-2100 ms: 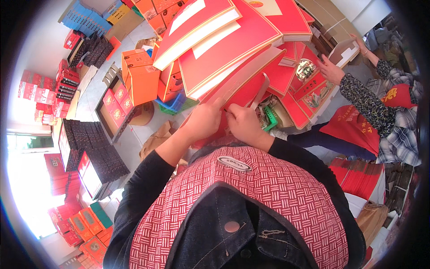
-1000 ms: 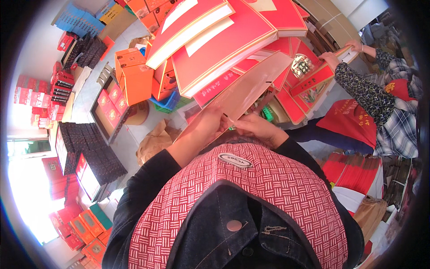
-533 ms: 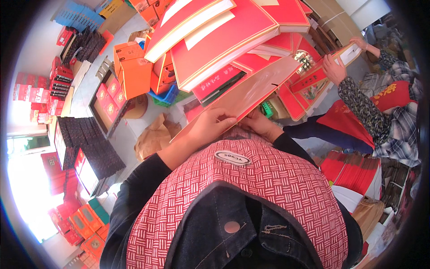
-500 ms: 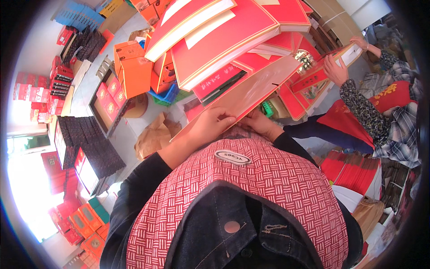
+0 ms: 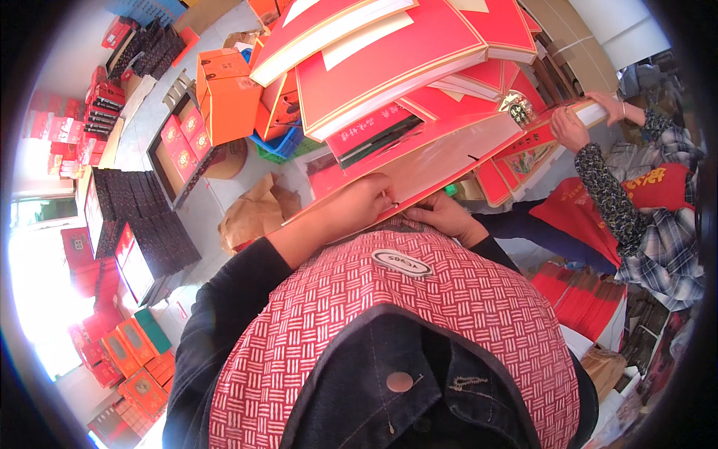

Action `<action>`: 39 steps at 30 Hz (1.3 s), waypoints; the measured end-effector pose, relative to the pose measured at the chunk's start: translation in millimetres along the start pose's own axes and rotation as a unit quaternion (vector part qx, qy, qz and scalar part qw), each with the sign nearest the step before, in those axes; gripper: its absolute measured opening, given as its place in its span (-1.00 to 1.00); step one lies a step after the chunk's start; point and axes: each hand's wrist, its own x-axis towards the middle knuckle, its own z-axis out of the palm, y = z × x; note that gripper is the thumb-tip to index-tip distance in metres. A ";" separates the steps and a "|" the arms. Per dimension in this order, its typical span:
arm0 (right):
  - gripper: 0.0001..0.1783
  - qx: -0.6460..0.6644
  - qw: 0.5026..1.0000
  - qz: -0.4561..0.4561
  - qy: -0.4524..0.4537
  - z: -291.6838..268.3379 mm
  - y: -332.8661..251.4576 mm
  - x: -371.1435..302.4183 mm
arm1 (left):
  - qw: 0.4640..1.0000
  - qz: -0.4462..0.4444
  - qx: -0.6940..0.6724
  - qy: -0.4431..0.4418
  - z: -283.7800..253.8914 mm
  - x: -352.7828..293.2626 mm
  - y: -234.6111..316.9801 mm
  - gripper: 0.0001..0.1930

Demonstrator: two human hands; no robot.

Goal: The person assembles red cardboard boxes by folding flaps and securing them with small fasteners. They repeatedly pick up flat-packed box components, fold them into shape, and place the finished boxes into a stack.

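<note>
A large red gift-box board (image 5: pixel 449 170), pale on its inner face, leans before my body with its near edge at my apron. My left hand (image 5: pixel 357 203) rests over the inner face near that edge, fingers curled in a pinch; what they pinch is too small to make out. Gripping the same edge, my right hand (image 5: pixel 447 217) has its thumb at the rim and its other fingers partly hidden. A short dark cord end (image 5: pixel 473 157) sticks out of the board's pale face. Beyond lie stacked red box panels (image 5: pixel 396 71) with gold borders.
At right a co-worker's hands (image 5: pixel 574 127) hold a red box (image 5: pixel 527 161). Orange boxes (image 5: pixel 228 105) and a blue basket (image 5: pixel 280 141) stand left of the panels. Brown paper (image 5: pixel 258 213) lies on the floor. A stack of red sheets (image 5: pixel 580 299) is at lower right.
My left hand's fingers have curled in further at the board's edge. The view has shifted slightly; my right hand still holds the edge.
</note>
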 end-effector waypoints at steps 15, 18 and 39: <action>-0.69 -0.008 0.998 0.012 0.057 6.4 1.0 -8.6 | 0.983 0.074 0.083 -0.143 -21.1 2.9 9.6 -0.93; -0.67 -0.163 0.978 -0.074 0.109 6.0 5.8 0.9 | 0.995 0.008 0.077 -0.062 -11.1 -4.4 6.5 -0.90; -0.54 -0.308 0.931 -0.082 0.178 4.0 46.8 25.5 | 0.995 0.012 0.077 -0.066 -12.0 -10.0 8.9 -0.84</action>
